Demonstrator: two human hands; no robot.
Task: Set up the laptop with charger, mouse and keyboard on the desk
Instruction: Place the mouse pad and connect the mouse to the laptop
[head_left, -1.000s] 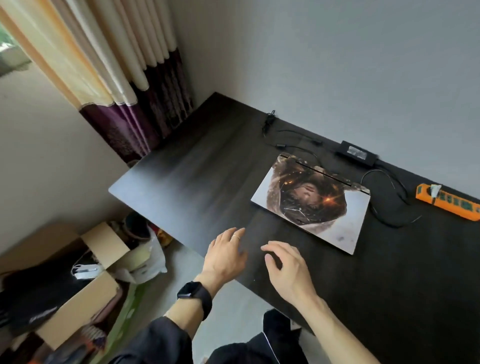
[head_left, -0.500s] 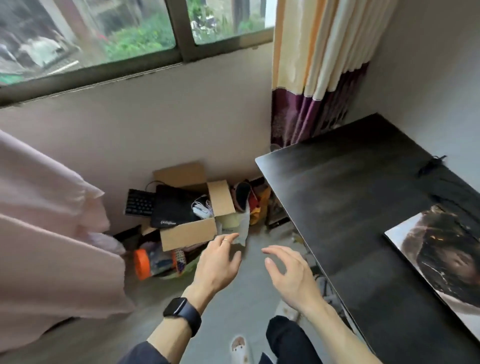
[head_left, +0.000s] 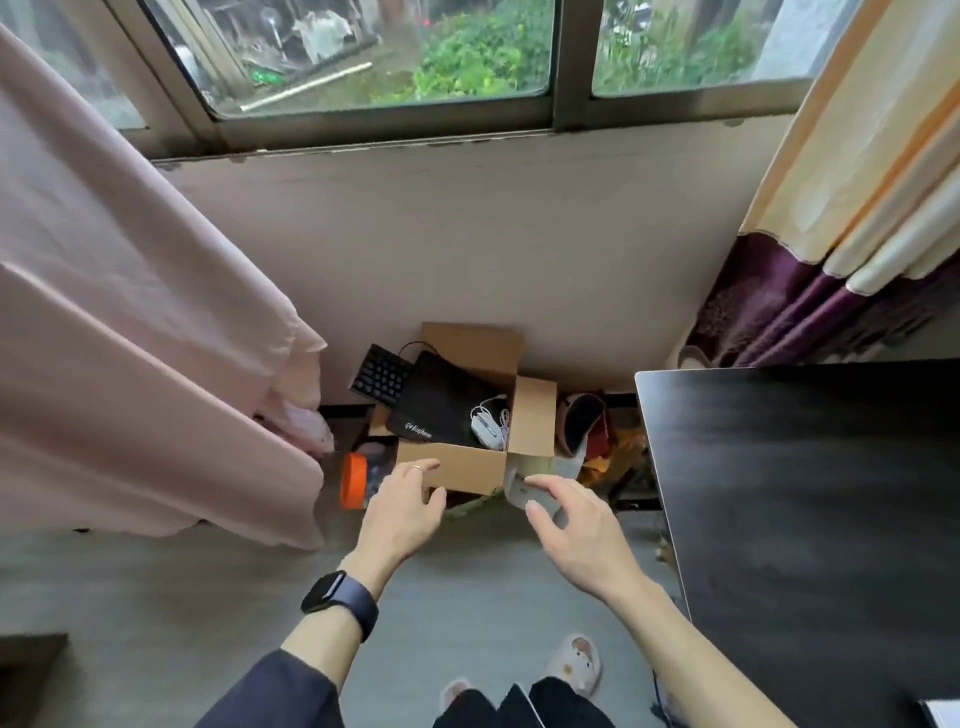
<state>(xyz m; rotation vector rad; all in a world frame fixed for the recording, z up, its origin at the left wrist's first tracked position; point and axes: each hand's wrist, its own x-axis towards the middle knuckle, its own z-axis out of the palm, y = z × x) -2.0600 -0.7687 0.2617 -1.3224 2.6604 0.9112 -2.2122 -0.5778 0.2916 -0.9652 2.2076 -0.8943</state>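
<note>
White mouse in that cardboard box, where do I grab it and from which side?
Pinch the white corded mouse across its long sides, from above through the open top of the brown cardboard box; it lies flat, hemmed by the box's right flap.

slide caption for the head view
Left hand and right hand reach toward the cardboard box holding keyboard and mouse.

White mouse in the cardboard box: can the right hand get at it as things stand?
Probably yes. The white mouse lies uncovered in the open cardboard box, beside the black pad. The right hand hovers open and empty before the box; only its near flap lies between.
</note>
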